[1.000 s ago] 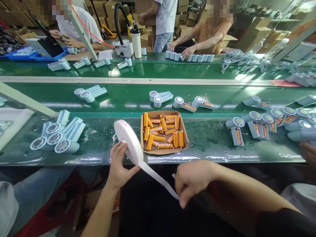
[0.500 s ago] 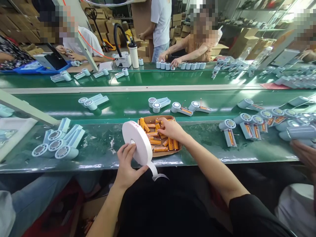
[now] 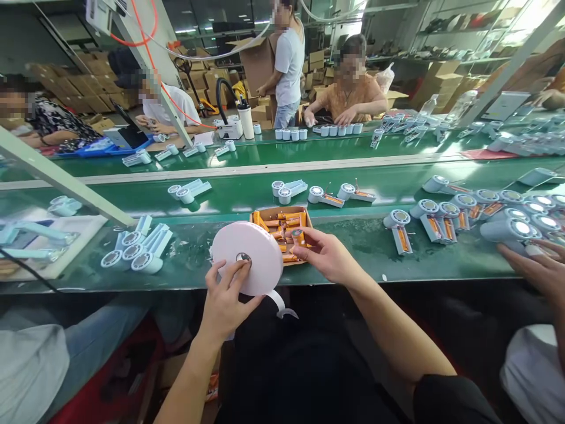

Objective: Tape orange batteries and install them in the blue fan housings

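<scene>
While the left hand [image 3: 227, 303] keeps its grip on the tape roll [image 3: 265, 259], the right hand [image 3: 329, 256], down in the box [image 3: 278, 209] half a second ago, now pinches a battery [image 3: 299, 237] at the box's right side. Picking one out looks done; tape end [image 3: 279, 302] hangs loose.

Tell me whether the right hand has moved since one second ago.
Yes: in the view, the right hand has gone from below the near edge of the workbench up to the cardboard tray.

The white roll [image 3: 259, 252] hides part of the cardboard box [image 3: 281, 209], and the right edge crops a co-worker's hand [image 3: 539, 274].
</scene>
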`<state>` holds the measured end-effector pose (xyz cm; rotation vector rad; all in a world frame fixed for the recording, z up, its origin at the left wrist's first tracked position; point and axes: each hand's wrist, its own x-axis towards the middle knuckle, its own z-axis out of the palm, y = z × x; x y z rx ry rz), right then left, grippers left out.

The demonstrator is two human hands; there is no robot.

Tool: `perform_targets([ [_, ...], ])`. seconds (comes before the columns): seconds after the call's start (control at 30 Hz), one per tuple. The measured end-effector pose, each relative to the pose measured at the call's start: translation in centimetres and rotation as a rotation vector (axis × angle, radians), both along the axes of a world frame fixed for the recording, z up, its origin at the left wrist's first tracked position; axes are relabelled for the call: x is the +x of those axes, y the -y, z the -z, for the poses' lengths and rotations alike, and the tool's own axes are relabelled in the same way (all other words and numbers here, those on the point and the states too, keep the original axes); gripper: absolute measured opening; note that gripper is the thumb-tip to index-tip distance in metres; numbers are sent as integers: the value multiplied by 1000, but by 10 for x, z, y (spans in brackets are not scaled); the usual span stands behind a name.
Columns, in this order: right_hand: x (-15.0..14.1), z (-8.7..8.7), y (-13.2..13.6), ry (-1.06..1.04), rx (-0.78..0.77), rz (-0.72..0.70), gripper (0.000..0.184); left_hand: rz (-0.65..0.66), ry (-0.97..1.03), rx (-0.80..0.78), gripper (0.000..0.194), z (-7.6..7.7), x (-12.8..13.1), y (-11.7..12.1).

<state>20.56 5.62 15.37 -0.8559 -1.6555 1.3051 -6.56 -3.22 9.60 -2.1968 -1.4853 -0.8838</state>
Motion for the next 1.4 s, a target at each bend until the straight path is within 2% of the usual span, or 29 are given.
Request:
perform_targets([
  [0.17,-5,-13,22,181,96,32,50,-32,-67,67,62,-9,6,22],
  [0.27,-1,-19,25,243,143,-30,45,-53,-139,89,59,-18,4,26],
  [0.33,5,-18,23,230,117,-108,41,-50,-190,93,57,-26,3,25],
  [0.4,8,-9,22,107,31,-108,44,-26,-223,95,55,-33,5,23],
  [0.43,6,-2,23,-5,-20,-64,47,-15,-223,104,53,-35,9,22],
  [0.5,-6,16,31,-296,-104,110,54,-13,-193,142,52,-34,20,18],
  [0.6,-34,44,47,-719,-142,465,58,-61,-117,168,57,-23,49,15],
  [0.67,-41,55,49,-866,-153,631,58,-91,-66,119,61,-14,71,17],
  [0.73,-25,55,39,-883,-147,680,59,-94,-22,36,61,-8,90,22],
  [0.8,13,45,18,-866,-68,728,58,-44,-13,-75,58,-8,101,25],
  [0.87,60,31,-3,-933,110,914,49,15,-40,-204,59,-12,102,18],
  [0.9,80,24,-9,-963,176,977,48,26,-61,-271,61,-16,98,10],
  [0.93,97,18,-12,-964,207,976,50,16,-83,-337,63,-21,92,-1],
  [1.0,116,12,-7,-898,208,896,55,-30,-125,-476,67,-32,76,-31],
  [1.07,122,14,4,-789,174,794,59,-17,-164,-623,66,-44,60,-64],
  [1.17,122,22,10,-703,138,736,57,101,-136,-739,48,-62,55,-114],
  [1.27,117,30,-12,-699,95,701,56,91,-140,-735,46,-75,80,-171],
  [1.4,93,36,-53,-685,18,638,57,17,-312,-742,46,-79,142,-265],
])
